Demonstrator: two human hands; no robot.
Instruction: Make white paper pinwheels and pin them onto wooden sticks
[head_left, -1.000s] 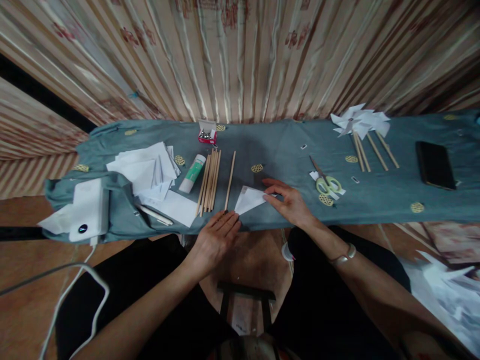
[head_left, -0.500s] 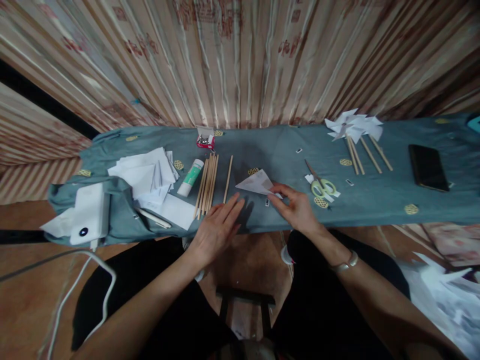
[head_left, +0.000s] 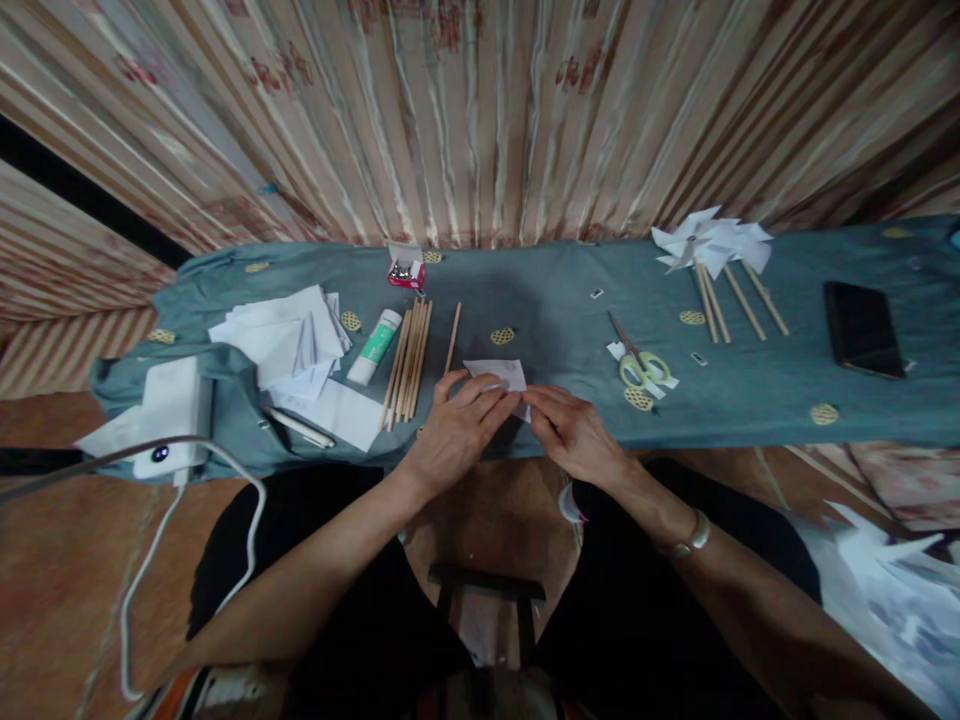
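My long table wears a grey-blue cloth (head_left: 555, 300), and I place everything from the bundle of wooden sticks (head_left: 405, 360). Just left of the bundle lies a glue stick (head_left: 373, 346). Farther left is a loose heap of white paper (head_left: 281, 335), and left of the bundle but nearer me is a pen (head_left: 300, 428). Far left of it sits a white boxy device (head_left: 169, 400). Behind the bundle is a small red box (head_left: 406, 268). Just right of it lies a single stick (head_left: 451, 338), then a small white sheet (head_left: 495, 374). Well right of the bundle are scissors (head_left: 637, 362), farther right and back paper pinwheels (head_left: 712, 243), and farthest right a black phone (head_left: 862, 328).
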